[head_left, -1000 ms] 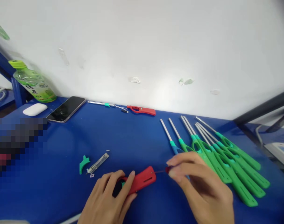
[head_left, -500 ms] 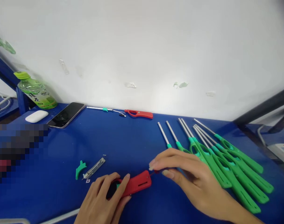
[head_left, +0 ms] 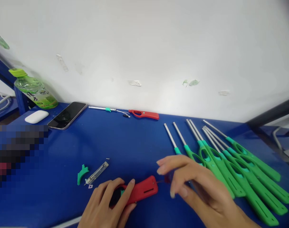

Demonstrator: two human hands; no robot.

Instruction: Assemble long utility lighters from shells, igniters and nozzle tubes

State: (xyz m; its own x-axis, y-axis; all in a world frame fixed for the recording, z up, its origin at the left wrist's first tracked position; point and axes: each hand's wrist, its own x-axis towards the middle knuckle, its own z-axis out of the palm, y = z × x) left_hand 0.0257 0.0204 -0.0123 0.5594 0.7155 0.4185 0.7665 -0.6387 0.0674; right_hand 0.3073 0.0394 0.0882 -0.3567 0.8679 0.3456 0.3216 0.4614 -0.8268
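My left hand (head_left: 107, 202) is closed around the handle of a red utility lighter (head_left: 144, 190), pressing it to the blue table. A green trigger piece shows in the lighter's loop, beneath the fingers. To the right, my right hand (head_left: 196, 190) is curled round a thin-shafted tool that looks like a screwdriver (head_left: 167, 179), its handle mostly hidden and blurred. The shaft points at the lighter's right end. Left of the lighter lie a loose green trigger (head_left: 82, 174) and a clear fuel tank (head_left: 97, 173), with tiny parts beside them.
Several green utility lighters (head_left: 251, 180) with metal tubes lie fanned out at the right. Near the wall are a red lighter body (head_left: 146, 114) and a metal tube with wires (head_left: 99, 108). A phone (head_left: 67, 116), white earbud case (head_left: 36, 117) and drink bottle (head_left: 36, 91) stand left.
My right hand has shifted slightly right, and its index finger has lifted away from the tool's shaft. The left hand still holds the red lighter. The whole view has shifted a little.
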